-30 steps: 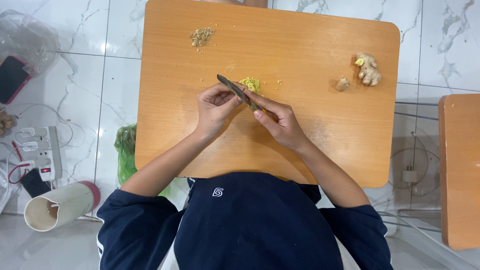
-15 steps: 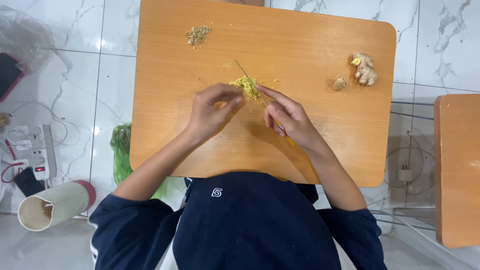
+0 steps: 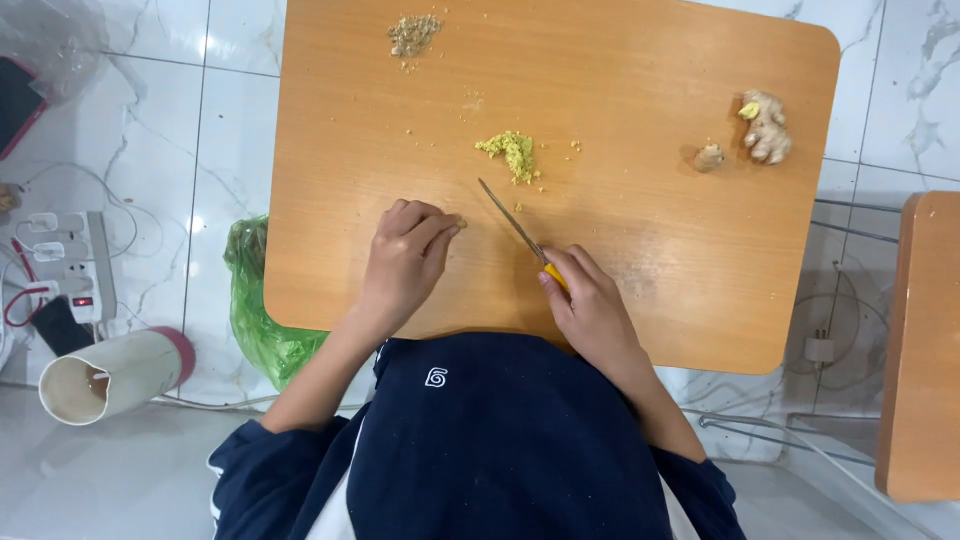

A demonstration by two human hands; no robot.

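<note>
Nearest, the right hand [image 3: 590, 305] is closed around the yellow-handled knife [image 3: 515, 228], its tip aimed at the chopped ginger pile [image 3: 512, 153] farther off, so a slip could nick the loosely curled, empty left hand [image 3: 405, 255] alongside.

A green plastic bag [image 3: 262, 320] hangs off the counter's [image 3: 400, 130] left edge; a white cup [image 3: 110, 375] and power strip [image 3: 72, 265] lie on the marble floor [image 3: 130, 120].

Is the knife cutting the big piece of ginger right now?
No, the knife in the right hand points toward the yellow chopped pile, while the ginger root lies untouched far off.
</note>
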